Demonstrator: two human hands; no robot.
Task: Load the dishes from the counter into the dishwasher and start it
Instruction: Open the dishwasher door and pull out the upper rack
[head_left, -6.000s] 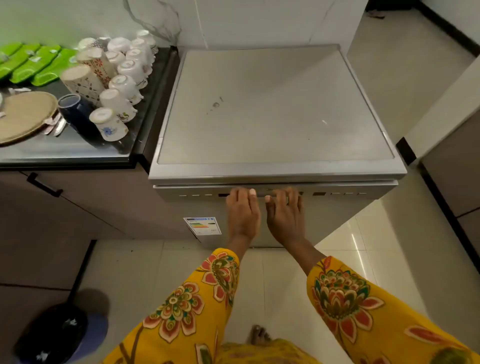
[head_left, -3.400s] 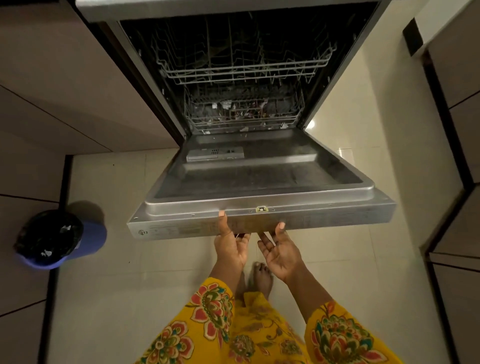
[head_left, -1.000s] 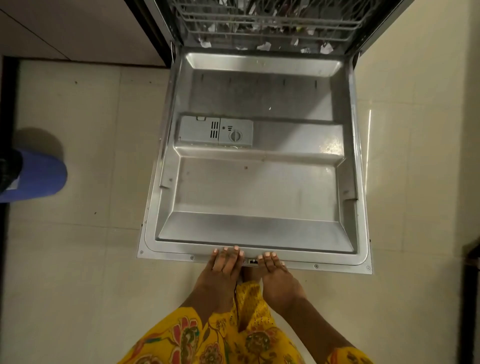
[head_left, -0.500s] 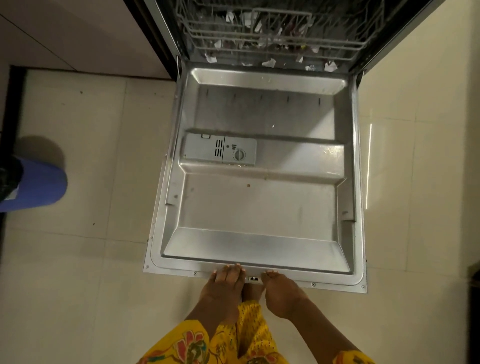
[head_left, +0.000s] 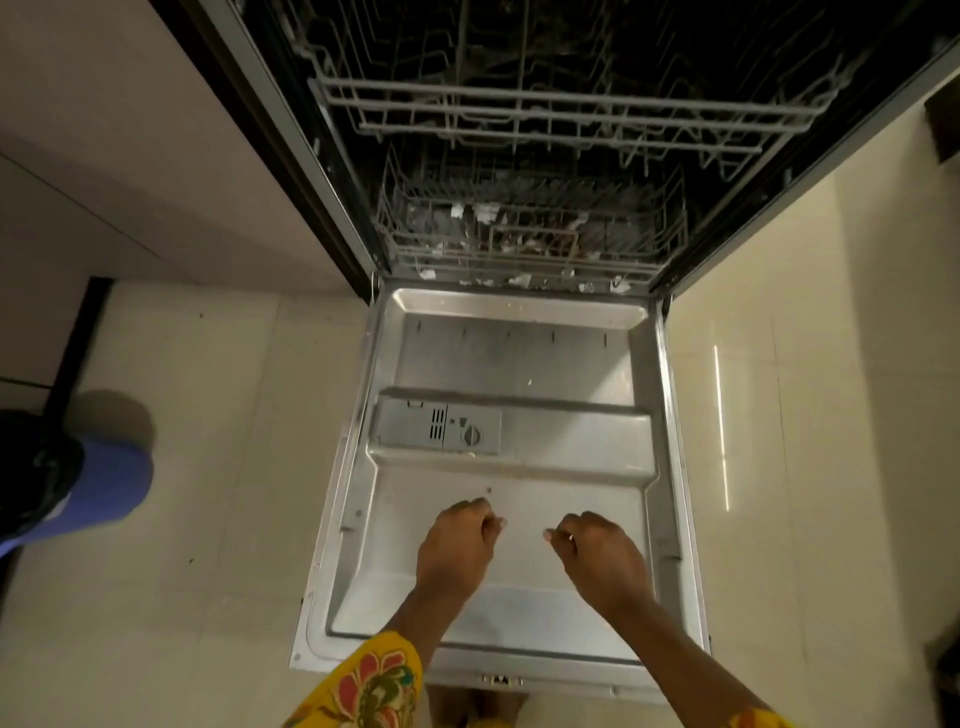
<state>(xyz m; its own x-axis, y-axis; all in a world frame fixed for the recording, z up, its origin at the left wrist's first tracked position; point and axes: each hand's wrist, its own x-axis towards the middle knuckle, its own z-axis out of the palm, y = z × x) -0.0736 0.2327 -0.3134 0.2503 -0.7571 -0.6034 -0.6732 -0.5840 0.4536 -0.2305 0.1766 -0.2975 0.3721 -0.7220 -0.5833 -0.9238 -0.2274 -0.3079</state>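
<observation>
Head view: looks steeply down over a dishwasher (head_left: 519, 156) whose door (head_left: 511, 358) lies fully lowered, flat above the floor (head_left: 208, 467).
Left hand (head_left: 456, 545): above the door's inner panel, fingers loosely curled, grip holding nothing.
Right hand (head_left: 597, 553): just beside it, loosely curled too, grip empty.
Racks: upper rack (head_left: 571, 111) and lower rack (head_left: 530, 244) both sit pushed inside; pale bits lie among the lower wires, too small to name.
Dishes: none in sight; the desk they wait on is outside the picture.
Risk: the low door juts towards the person's legs, so a step forward with full hands could catch a shin or lean weight on the hinges. Loading a rack that is not pulled out likely means knocking cups on wire.
Detergent dispenser (head_left: 439, 431): closed, mid-door.
Room: glossy cream tiles, possibly slippery; a blue bin (head_left: 98, 493) with a dark liner stands at left; pale cabinet fronts (head_left: 130, 182) flank the machine.
</observation>
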